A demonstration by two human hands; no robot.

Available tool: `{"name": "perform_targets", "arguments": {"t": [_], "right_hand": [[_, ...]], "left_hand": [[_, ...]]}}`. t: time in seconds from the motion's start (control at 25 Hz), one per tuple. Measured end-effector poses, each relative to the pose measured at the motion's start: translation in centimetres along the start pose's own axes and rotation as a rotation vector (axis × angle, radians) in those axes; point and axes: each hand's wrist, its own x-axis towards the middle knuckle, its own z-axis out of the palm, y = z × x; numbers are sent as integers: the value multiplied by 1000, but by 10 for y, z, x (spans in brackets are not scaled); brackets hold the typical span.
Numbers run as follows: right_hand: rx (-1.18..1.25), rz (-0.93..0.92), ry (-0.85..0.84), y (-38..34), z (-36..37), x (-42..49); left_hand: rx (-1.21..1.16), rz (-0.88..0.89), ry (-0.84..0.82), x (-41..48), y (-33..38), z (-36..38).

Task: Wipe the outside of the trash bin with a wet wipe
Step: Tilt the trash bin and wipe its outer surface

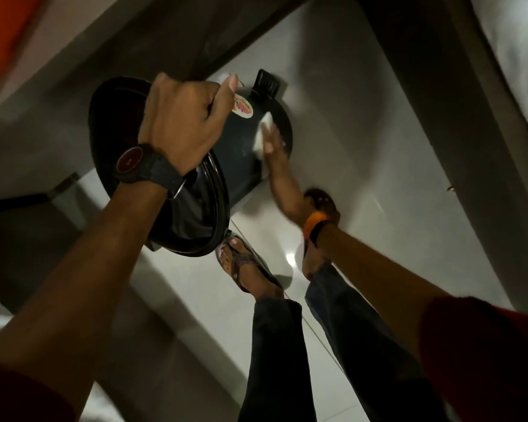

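A small black trash bin (235, 166) with a round lid and a foot pedal is held up off the floor, tilted on its side. My left hand (183, 123), with a dark watch on the wrist, grips the bin near its rim and lid. My right hand (275, 147), blurred and wearing an orange wristband, presses a white wet wipe (261, 138) flat against the bin's side near its base. A colourful sticker (241, 109) shows on the bin wall just left of the wipe.
My two feet in sandals (244, 266) stand on a glossy pale tiled floor (378, 166) below the bin. Grey walls or furniture edges run along the left and the right. An orange surface fills the upper left corner.
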Motion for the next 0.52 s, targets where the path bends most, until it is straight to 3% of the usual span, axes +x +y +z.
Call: {"name": "perform_targets", "arguments": {"t": [0.12,0.2,0.32,0.4,0.44,0.52], "right_hand": [[-126,-324,-168,6,48,-71],[-361,-436,-133,11,47,-56],[-582,-209,118,5,7,12],[-439,30,242,2,-23,39],[-382,47,253,1,-22,37],[-450,-141,183,1,10,10]], "left_hand": [[-62,-74,24,-5,-10,-4],[-129,-132,45,-10,-17,-6],[-200,-162,90,-18,-21,-8],[-255,-154,101,-20,-18,-6],[-259,-157,109,-19,-16,-6],[-260,-182,134,-16,-16,-7]]}}
